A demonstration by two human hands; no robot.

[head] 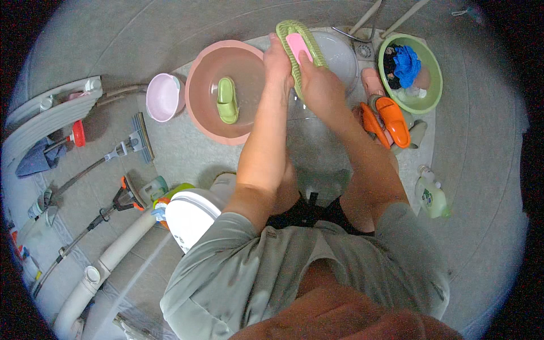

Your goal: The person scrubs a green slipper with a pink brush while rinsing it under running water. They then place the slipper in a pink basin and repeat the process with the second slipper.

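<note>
My left hand (278, 61) grips the side of a green slipper (316, 53), its ribbed sole turned up. A pink scrubbing brush (294, 44) lies against that sole, with my right hand (323, 87) closed on its near end; its bristles are hidden. Both hands are between a large pink basin (193, 102) and a translucent round lid or basin (340, 55). Inside the pink basin, another green slipper (228, 102) lies in water, toe end toward me.
Orange slippers (393, 121) and a pink slipper (372, 81) lie by a green basin (434, 95) holding a blue cloth (407, 66). A small pink basin (162, 97) stands left. Nearer are a white lidded bin or toilet (189, 219) and, at right, a green bottle (431, 197).
</note>
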